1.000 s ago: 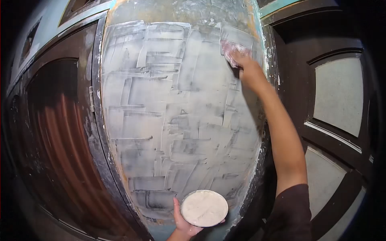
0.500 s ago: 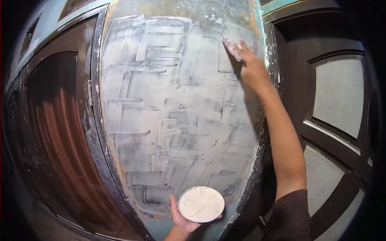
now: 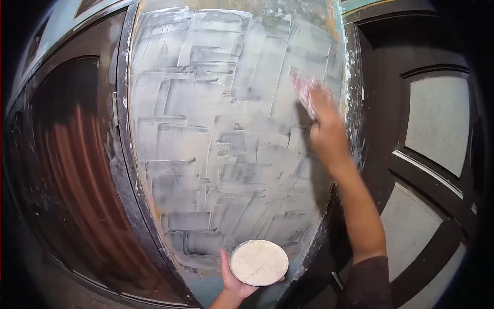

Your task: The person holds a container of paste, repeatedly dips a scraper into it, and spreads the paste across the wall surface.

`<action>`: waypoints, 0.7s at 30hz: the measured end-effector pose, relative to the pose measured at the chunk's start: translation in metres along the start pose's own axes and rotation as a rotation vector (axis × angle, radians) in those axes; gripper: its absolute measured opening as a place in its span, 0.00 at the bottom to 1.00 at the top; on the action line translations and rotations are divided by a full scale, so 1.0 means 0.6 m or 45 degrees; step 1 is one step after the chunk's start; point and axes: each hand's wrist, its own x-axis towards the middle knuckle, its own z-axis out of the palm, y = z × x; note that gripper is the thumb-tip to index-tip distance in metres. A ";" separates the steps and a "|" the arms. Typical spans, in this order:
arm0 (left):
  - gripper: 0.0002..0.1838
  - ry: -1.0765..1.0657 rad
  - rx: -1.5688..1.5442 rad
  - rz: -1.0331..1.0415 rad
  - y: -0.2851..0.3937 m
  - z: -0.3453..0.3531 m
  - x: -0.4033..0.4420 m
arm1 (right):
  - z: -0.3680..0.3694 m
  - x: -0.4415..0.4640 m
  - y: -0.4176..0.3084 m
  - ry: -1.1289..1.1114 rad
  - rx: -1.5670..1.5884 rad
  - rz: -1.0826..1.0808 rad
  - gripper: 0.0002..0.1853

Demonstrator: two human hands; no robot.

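the right hand [image 3: 329,134] is raised before the upper right part of the wall [image 3: 180,144], its grip closed around a flat tool [image 3: 307,95] smeared pinkish white; the tool slants, its upper end up and to the left and its lower end down by the fingers; its outline is blurred, and whether its edge touches the wall or stands just off it cannot be told; a dark shadow falls on the wall beside and below this hand; the forearm runs down to a dark sleeve [image 3: 366,283] at the lower right.

the left hand [image 3: 234,283] is low, near the bottom of the wall, its grip spread wide under and around the left side of a round bowl [image 3: 259,285]; the thumb stands up along the bowl's left side; pale paste [image 3: 259,261] fills the bowl, its surface uneven; the bowl is well apart from the tool.

the wall is coated in whitish, overlapping strokes with ridged edges, grey showing through between them; a dark door [image 3: 116,206] with a hinge [image 3: 115,109] stands to the left; to the right is dark woodwork with pale panels [image 3: 437,123].
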 end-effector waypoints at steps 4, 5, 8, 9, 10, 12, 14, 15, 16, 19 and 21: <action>0.57 -0.224 -0.271 -0.069 -0.006 -0.014 0.012 | 0.055 0.070 0.052 -0.060 -0.070 -0.014 0.34; 0.57 -0.221 -0.268 -0.069 -0.005 -0.009 0.011 | 0.070 0.052 0.042 -0.116 -0.082 0.023 0.33; 0.57 -0.053 -0.071 -0.048 -0.007 -0.008 0.005 | 0.100 -0.042 -0.009 -0.144 -0.177 -0.066 0.31; 0.57 -0.044 -0.079 -0.046 -0.008 -0.009 0.002 | 0.107 -0.085 -0.025 -0.225 -0.111 -0.029 0.31; 0.57 -0.036 -0.089 -0.043 -0.009 -0.009 0.000 | 0.113 -0.126 -0.043 -0.299 -0.118 -0.025 0.33; 0.57 -0.003 -0.069 -0.042 -0.013 -0.013 -0.003 | 0.096 -0.181 -0.076 -0.386 -0.101 -0.025 0.34; 0.57 0.027 -0.034 -0.041 -0.014 -0.014 -0.006 | 0.071 -0.198 -0.088 -0.463 -0.011 -0.057 0.36; 0.57 0.023 -0.039 -0.041 -0.015 -0.015 -0.007 | 0.050 -0.181 -0.087 -0.414 0.068 -0.005 0.35; 0.57 0.017 -0.048 -0.040 -0.016 -0.016 -0.006 | 0.025 -0.148 -0.078 -0.313 0.055 0.012 0.34; 0.57 0.014 -0.036 -0.054 -0.016 -0.012 -0.003 | -0.018 -0.006 -0.011 0.011 -0.038 0.035 0.35; 0.57 0.004 -0.004 -0.056 -0.018 -0.002 0.001 | -0.006 0.065 0.082 0.097 -0.215 -0.067 0.38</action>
